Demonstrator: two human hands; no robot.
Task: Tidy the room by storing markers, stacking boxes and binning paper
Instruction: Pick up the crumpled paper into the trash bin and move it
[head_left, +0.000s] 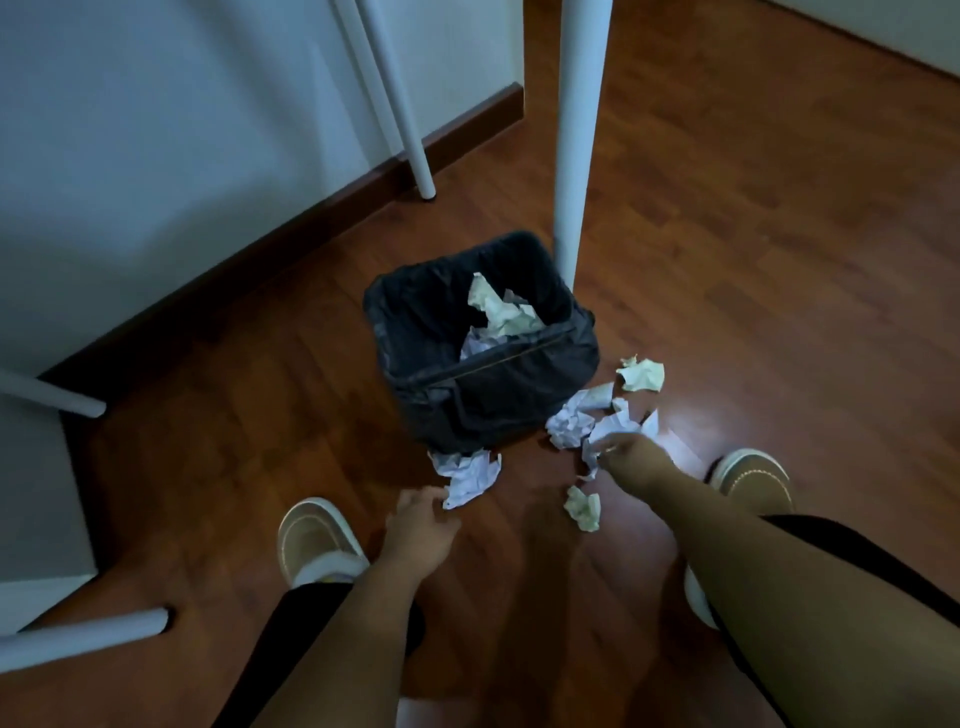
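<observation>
A square bin (498, 384) lined with a black bag stands on the wooden floor, with crumpled paper (498, 312) inside it. Several crumpled paper balls lie around its front and right side. My right hand (631, 454) pinches a white crumpled sheet (605, 434) on the floor just right of the bin. My left hand (421, 525) hovers low with relaxed fingers, its fingertips right beside a white paper wad (470, 475) at the bin's front corner. A greenish wad (584, 509) lies between my hands, and another (641, 374) lies further right of the bin.
A white table leg (574, 156) stands right behind the bin, a thinner one (410, 130) near the wall's dark skirting. More white legs (57, 397) jut in at the left. My two slippered feet (317, 540) flank my arms.
</observation>
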